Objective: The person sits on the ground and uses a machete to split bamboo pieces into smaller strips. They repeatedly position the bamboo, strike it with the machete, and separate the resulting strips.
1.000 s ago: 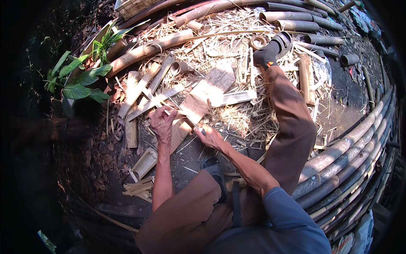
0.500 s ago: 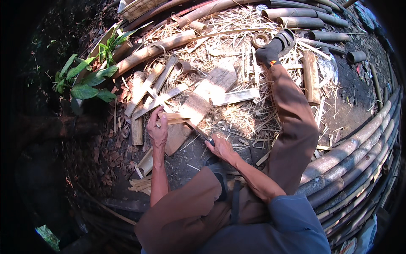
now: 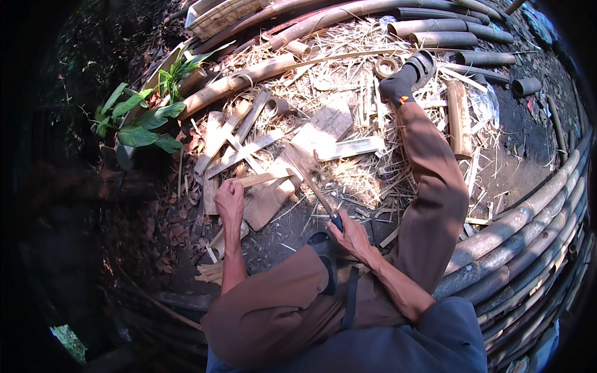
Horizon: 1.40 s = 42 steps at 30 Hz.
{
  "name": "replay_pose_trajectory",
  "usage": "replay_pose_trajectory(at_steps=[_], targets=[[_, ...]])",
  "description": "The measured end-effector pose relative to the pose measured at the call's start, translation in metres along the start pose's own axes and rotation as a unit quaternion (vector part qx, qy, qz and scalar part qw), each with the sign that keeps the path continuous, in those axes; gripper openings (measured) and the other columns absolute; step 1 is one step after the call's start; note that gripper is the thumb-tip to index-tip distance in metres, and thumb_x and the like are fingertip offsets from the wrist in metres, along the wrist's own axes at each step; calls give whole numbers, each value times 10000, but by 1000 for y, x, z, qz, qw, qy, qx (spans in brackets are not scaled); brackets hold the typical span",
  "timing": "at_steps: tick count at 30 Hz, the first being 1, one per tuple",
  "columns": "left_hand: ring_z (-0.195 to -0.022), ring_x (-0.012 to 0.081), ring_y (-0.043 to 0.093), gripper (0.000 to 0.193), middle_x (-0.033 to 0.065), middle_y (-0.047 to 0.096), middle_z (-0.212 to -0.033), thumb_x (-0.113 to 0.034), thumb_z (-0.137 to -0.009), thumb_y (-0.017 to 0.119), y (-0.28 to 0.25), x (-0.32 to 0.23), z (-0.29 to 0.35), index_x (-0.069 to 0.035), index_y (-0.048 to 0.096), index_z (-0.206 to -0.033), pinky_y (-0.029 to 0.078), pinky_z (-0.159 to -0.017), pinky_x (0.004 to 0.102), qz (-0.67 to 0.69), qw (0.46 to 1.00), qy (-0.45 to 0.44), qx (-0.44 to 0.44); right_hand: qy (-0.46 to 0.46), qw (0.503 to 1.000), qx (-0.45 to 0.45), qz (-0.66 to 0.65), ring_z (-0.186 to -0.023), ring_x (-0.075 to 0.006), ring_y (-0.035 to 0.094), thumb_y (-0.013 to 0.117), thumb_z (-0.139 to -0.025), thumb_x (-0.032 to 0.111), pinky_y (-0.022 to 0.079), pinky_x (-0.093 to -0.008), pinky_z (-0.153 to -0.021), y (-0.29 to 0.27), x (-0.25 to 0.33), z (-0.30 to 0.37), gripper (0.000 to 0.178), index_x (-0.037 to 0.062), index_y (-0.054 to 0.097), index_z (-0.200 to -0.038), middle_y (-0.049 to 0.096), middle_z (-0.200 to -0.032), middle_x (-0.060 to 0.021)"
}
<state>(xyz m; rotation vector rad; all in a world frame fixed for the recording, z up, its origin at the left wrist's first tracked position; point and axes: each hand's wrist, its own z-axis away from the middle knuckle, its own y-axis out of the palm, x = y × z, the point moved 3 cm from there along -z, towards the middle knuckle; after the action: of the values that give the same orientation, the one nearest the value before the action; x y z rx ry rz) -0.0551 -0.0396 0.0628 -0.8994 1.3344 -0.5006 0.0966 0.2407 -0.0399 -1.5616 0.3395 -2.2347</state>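
My left hand (image 3: 229,200) is closed around one end of a pale split bamboo strip (image 3: 264,178), which points to the right over a worn wooden board (image 3: 268,202). In my right hand (image 3: 352,237) is a knife (image 3: 319,194), gripped by its dark handle. Its long blade slants up and to the left, and its tip end is by the strip's far end; whether they touch I cannot tell. Several other split bamboo pieces (image 3: 245,153) lie crossed just beyond my left hand.
Pale shavings (image 3: 367,171) litter the ground around the board. Long bamboo poles (image 3: 491,245) are stacked along the right, and cut tubes (image 3: 444,39) lie at the far right. A leafy plant (image 3: 140,127) grows at left. My outstretched leg (image 3: 432,186) borders the work spot.
My right hand has drawn the knife back to the right and down, showing more of its blade. My left hand has closed further and sits slightly lower with the strip.
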Motion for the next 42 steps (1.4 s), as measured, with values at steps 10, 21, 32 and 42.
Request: replay_pose_trajectory(at_steps=[10,21,32,42], targets=[[-697,428,621,418,283,611,-726,-226,-930,391,32,-2,25,96,603,-768,444,-668,487,-19,998,-19,-59,-90,986,126,-55,-674,-499,601,529,-965,385,447,-542,-593,51,60,-29,405,-3,464,-1062,573,-639,-296],[-675,438,617,460,292,615,-748,-245,-964,373,47,-19,28,94,630,-791,454,-652,489,-13,996,26,-81,46,996,42,-59,-746,-486,615,482,-980,406,464,-521,-681,48,-15,-53,419,-6,552,-1009,609,-743,-298],[-707,181,637,353,105,639,-830,-298,-1002,470,53,41,7,26,583,-1083,491,-685,310,409,904,-105,-61,130,964,106,-207,-587,-252,562,479,-981,453,461,-430,-595,60,-30,-59,477,-16,530,-911,512,-594,-130],[-945,290,664,333,211,607,-1110,-186,-977,414,35,38,35,67,482,-1181,539,-851,338,364,905,-212,68,-15,997,77,-23,-677,-480,608,507,-964,432,460,-519,-625,34,20,-28,449,-15,538,-929,594,-678,-281]])
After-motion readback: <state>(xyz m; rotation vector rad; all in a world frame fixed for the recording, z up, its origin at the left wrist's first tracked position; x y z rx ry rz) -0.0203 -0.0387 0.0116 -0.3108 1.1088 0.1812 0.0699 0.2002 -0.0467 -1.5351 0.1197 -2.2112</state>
